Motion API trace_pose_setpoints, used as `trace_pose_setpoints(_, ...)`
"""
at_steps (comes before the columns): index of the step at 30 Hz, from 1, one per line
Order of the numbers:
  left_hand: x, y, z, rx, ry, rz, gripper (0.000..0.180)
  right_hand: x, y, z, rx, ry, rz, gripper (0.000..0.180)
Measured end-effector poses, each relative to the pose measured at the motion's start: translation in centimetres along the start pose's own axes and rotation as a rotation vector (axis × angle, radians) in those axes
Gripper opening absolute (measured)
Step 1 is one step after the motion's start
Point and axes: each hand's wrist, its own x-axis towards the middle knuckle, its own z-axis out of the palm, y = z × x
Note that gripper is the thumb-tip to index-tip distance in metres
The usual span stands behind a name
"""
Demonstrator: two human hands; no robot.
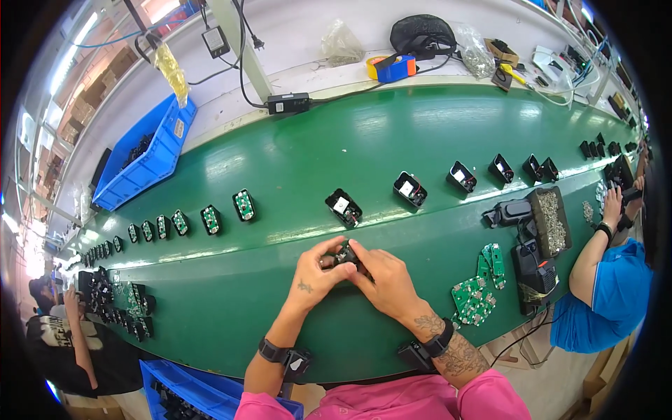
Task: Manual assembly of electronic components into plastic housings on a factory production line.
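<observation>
Over the near part of the green bench, my left hand [315,275] and my right hand [386,281] meet with fingers curled round one small black housing [345,255]. A hint of green shows on it, but the fingers cover most of it. Just beyond the hands lies an open black housing [344,207] with a white block and wires inside. To its right, similar housings [410,190] stand in a spaced row. On the left, several black housings hold green circuit boards [243,204]. Loose green circuit boards [474,299] lie piled right of my right hand.
A tray of small metal parts [551,222] and a black device [535,271] stand at the right. A blue bin [147,155] sits far left; another blue bin [189,390] is below the bench edge. Co-workers sit at both sides, one in a blue shirt [607,301].
</observation>
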Motion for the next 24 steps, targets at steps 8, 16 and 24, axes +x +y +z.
trace_pose_setpoints(8, 7.5, 2.6, -7.0, 1.051, 0.535, 0.474, 0.077, -0.4, -0.4, 0.2, 0.042, -0.051, 0.136, 0.049)
trace_pose_setpoints(16, 8.1, 4.1, -8.5, 1.498, 0.326, 0.259, 0.092, -0.6, 0.1, 0.3, -0.02, -0.077, 0.086, 0.04)
trace_pose_setpoints(24, 5.6, 1.6, -2.1, 1.08, 0.141, 0.488, 0.104, -0.5, 0.3, 1.5, 0.053, -0.012, 0.061, 0.033)
